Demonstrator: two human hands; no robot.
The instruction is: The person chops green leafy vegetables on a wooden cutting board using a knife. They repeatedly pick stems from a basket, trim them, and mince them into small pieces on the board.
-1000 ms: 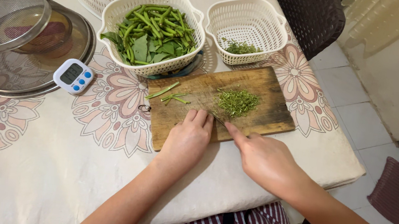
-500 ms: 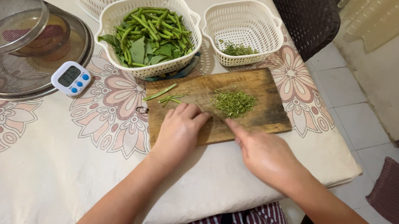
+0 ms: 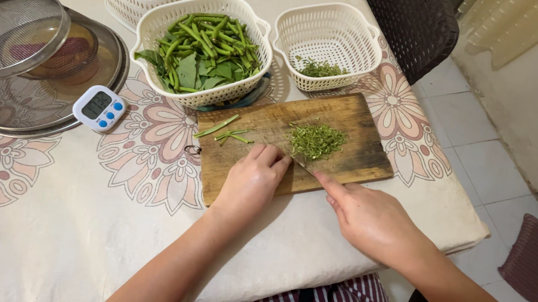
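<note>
Where the tabletop (image 3: 39, 212) is draped in a cream cloth with pink flower prints, a wooden cutting board (image 3: 362, 158) is laid near its edge. Chopped greens (image 3: 316, 140) are heaped on the board, with whole beans (image 3: 227, 131) beside them. The left hand (image 3: 254, 177) is curled, fingertips pressed to the board; the right hand (image 3: 369, 216) is closed around a knife whose blade is barely seen. Pale floor tiles (image 3: 481, 128) and a dark woven chair (image 3: 411, 25) are seen beyond.
</note>
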